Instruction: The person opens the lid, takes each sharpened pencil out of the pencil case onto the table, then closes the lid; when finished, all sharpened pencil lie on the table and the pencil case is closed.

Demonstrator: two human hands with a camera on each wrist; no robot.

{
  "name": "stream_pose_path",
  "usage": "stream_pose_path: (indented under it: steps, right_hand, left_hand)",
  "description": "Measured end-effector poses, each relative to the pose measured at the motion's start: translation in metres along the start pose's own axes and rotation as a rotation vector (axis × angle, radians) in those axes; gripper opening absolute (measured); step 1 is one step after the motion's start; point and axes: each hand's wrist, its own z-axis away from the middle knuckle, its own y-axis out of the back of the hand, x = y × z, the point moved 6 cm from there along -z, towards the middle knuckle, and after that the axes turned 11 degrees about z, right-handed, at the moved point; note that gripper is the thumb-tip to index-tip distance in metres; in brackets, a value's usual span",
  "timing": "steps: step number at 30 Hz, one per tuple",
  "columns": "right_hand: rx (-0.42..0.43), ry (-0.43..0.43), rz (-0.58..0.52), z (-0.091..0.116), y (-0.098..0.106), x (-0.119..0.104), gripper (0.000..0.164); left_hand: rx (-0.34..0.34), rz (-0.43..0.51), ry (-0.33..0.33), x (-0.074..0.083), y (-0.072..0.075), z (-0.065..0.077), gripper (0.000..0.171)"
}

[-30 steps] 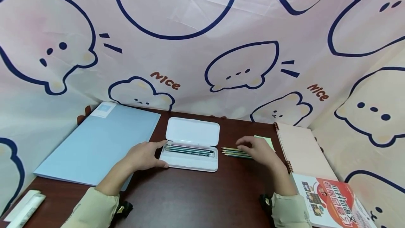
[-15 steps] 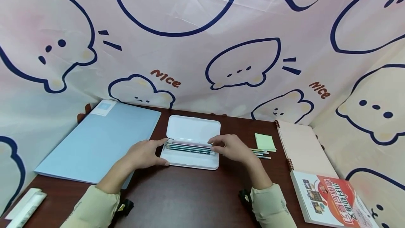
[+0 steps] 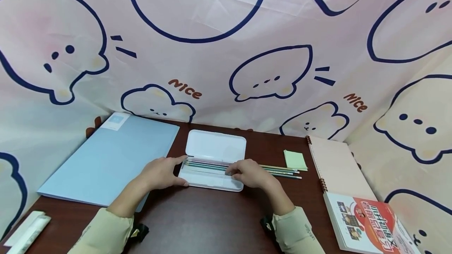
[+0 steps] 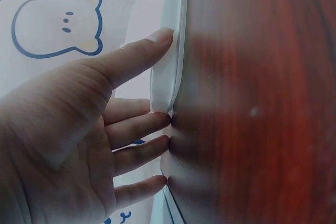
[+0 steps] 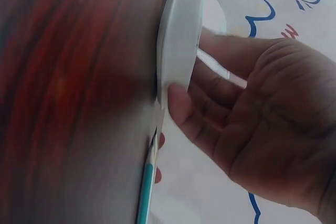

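A white pencil case [image 3: 212, 179] lies with its lid [image 3: 215, 144] up, and several pencils [image 3: 206, 165] lie side by side along the back of its tray. My left hand [image 3: 160, 173] holds the case's left end; the thumb [image 4: 160, 38] is on the front wall and the other fingers are spread beyond the corner. Over the tray's right end, my right hand [image 3: 250, 173] has its fingers curled and pinches a pencil at its end, though the hand covers the grip itself. Several loose pencils [image 3: 282, 171] lie on the table just right of the case, partly behind this hand.
A pale green sticky-note pad [image 3: 296, 160] lies behind the loose pencils. A spiral notebook [image 3: 340, 167] and a red-and-white book [image 3: 370, 222] line the right side. A large blue folder [image 3: 116, 160] fills the left, with a white packet [image 3: 30, 230] near the front.
My right hand has moved left from over the loose pencils to the case's right end, then down into the tray, uncovering the green pad. My left hand stays at the case.
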Motion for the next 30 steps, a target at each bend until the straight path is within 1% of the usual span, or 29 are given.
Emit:
stream_pose_path:
  steps: [5, 9, 13, 16, 18, 21, 25, 30]
  right_hand:
    - [-0.009, -0.007, 0.035, -0.001, -0.004, -0.002, 0.023]
    - [0.002, -0.040, 0.010, -0.001, -0.004, 0.000, 0.019]
    - [0.018, -0.040, -0.012, 0.000, -0.003, 0.001, 0.016]
    - [0.048, -0.017, -0.008, 0.001, 0.001, 0.001, 0.017]
    - [0.083, -0.001, -0.001, 0.003, 0.006, 0.001, 0.017]
    - [0.141, 0.003, -0.006, 0.007, 0.015, 0.005, 0.018]
    - [0.205, -0.011, -0.020, 0.015, 0.027, 0.015, 0.019]
    - [0.237, -0.031, -0.030, 0.027, 0.035, 0.033, 0.015]
  left_hand:
    - [0.004, 0.008, 0.002, -0.002, -0.003, 0.001, 0.092]
    - [0.005, 0.022, -0.011, -0.001, -0.004, 0.001, 0.091]
    - [0.002, 0.026, -0.007, -0.001, -0.004, -0.001, 0.091]
    - [0.002, 0.025, -0.009, -0.001, -0.003, -0.002, 0.091]
    - [0.004, 0.023, -0.014, 0.000, -0.003, -0.003, 0.091]
    - [0.005, 0.022, -0.018, 0.001, -0.002, -0.003, 0.091]
    - [0.002, 0.019, -0.015, 0.000, -0.001, -0.003, 0.091]
    - [0.000, 0.018, -0.011, -0.003, -0.002, -0.002, 0.092]
